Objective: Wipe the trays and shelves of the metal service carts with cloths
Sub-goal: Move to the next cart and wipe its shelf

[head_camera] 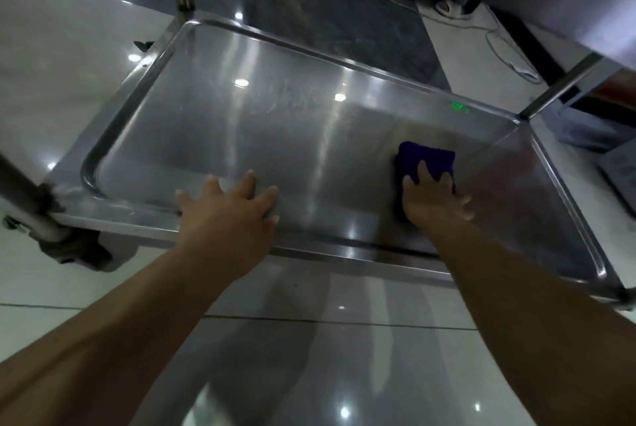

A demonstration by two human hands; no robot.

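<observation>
Pressing a folded blue cloth onto the metal cart's low tray with the right hand, fingers laid fairly straight on top, right of the tray's middle. Bracing with the left hand, fingers spread wide, flat by the near rim

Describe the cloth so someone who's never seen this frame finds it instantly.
Start at the big steel tray that fills the middle of the view. On its near right part, the right hand presses down on the cloth. It is a small folded square, dark blue, and the only object lying on the bare metal.
</observation>
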